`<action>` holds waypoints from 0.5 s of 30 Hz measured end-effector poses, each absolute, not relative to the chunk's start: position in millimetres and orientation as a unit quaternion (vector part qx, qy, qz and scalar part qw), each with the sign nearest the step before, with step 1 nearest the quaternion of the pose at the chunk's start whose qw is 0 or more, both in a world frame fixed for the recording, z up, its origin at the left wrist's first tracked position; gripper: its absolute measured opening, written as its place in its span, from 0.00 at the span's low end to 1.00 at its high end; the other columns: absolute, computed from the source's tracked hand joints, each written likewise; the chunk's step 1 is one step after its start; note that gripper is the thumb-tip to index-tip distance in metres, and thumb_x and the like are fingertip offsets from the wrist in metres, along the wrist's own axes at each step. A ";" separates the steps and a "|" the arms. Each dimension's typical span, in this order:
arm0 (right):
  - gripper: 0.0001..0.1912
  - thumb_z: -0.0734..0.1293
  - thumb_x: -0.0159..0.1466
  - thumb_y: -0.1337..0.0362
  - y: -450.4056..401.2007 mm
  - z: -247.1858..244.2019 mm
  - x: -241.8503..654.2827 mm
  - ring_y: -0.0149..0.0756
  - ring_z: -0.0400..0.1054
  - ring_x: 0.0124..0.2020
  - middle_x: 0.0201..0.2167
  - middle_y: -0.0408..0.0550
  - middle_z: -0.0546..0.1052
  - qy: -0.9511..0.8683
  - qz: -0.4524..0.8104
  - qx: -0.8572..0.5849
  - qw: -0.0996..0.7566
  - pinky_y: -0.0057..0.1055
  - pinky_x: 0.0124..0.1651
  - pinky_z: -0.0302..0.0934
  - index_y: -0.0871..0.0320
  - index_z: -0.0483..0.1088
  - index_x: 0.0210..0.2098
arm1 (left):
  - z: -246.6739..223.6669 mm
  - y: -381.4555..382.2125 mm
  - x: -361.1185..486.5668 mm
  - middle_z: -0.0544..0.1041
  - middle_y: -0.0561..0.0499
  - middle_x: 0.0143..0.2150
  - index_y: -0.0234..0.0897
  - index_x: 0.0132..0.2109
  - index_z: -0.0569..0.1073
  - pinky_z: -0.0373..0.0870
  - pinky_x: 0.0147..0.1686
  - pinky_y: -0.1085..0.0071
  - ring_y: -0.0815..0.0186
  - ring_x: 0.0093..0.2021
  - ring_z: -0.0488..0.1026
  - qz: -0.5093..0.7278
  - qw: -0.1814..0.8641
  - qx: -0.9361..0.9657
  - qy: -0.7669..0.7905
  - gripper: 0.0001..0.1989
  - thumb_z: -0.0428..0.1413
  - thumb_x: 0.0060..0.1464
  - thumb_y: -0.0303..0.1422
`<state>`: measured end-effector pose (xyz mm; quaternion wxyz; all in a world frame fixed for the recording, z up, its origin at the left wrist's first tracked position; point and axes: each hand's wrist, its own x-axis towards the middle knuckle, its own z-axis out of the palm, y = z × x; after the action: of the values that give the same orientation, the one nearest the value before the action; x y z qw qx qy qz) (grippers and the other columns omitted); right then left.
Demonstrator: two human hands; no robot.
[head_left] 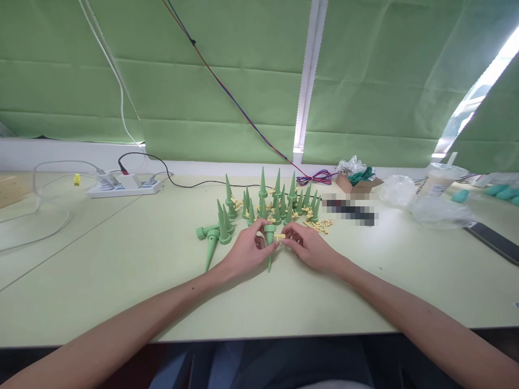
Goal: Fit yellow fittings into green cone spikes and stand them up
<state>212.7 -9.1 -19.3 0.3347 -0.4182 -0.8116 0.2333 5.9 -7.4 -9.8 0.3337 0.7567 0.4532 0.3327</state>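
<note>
Between the thumb and fingers of my left hand (252,246) is a green plastic watering spike (270,246), its point turned down and its wide cap up. My right hand (306,246) pinches a small yellow valve (279,236), which meets the side of the spike just below the cap. Whether the valve is fully seated I cannot tell. Beyond my hands stand several green spikes (263,183), points up, many with yellow valves on them. Two or more loose spikes (211,248) lie left of my left hand. Loose yellow valves (322,226) are scattered beyond my right hand.
A white power strip (125,186) with plugs and cables lies at the left. Behind on the right are a small cardboard box (359,183), coiled wires (315,177), a lidded drink cup (440,181) and plastic bags (438,210). A dark phone (494,242) lies far right.
</note>
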 end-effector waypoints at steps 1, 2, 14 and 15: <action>0.05 0.61 0.69 0.61 -9.0 -19.5 212.7 0.34 0.66 0.30 0.32 0.45 0.74 -0.814 0.230 -0.416 0.335 0.29 0.33 0.57 0.55 0.67 0.40 | -10.3 -7.2 5.9 0.65 0.59 0.25 0.41 0.51 0.64 0.58 0.22 0.75 0.70 0.22 0.64 0.331 0.335 0.757 0.453 0.19 0.57 0.56 0.43; 0.06 0.61 0.69 0.61 -8.9 -19.7 212.7 0.33 0.65 0.30 0.31 0.44 0.74 -0.816 0.225 -0.415 0.334 0.30 0.33 0.57 0.55 0.67 0.39 | -10.9 -7.0 5.8 0.65 0.59 0.25 0.41 0.51 0.64 0.58 0.21 0.75 0.70 0.22 0.64 0.330 0.335 0.757 0.453 0.19 0.57 0.56 0.43; 0.17 0.55 0.73 0.60 -10.3 -17.0 210.2 0.32 0.65 0.28 0.26 0.43 0.73 -0.817 0.234 -0.413 0.329 0.30 0.36 0.56 0.56 0.66 0.30 | -11.7 -7.3 6.1 0.64 0.60 0.22 0.41 0.50 0.64 0.56 0.21 0.75 0.70 0.21 0.63 0.330 0.334 0.757 0.454 0.19 0.57 0.56 0.43; 0.15 0.56 0.73 0.59 -10.2 -17.2 210.3 0.33 0.65 0.29 0.27 0.43 0.73 -0.813 0.235 -0.418 0.330 0.30 0.36 0.57 0.56 0.67 0.33 | -11.3 -7.2 6.1 0.64 0.60 0.22 0.41 0.51 0.64 0.57 0.21 0.75 0.70 0.21 0.63 0.333 0.335 0.755 0.456 0.20 0.57 0.56 0.43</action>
<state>210.3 -10.2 -17.2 0.3298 -0.4181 -0.8132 0.2349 6.1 -7.2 -11.3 0.3350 0.7547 0.4556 0.3326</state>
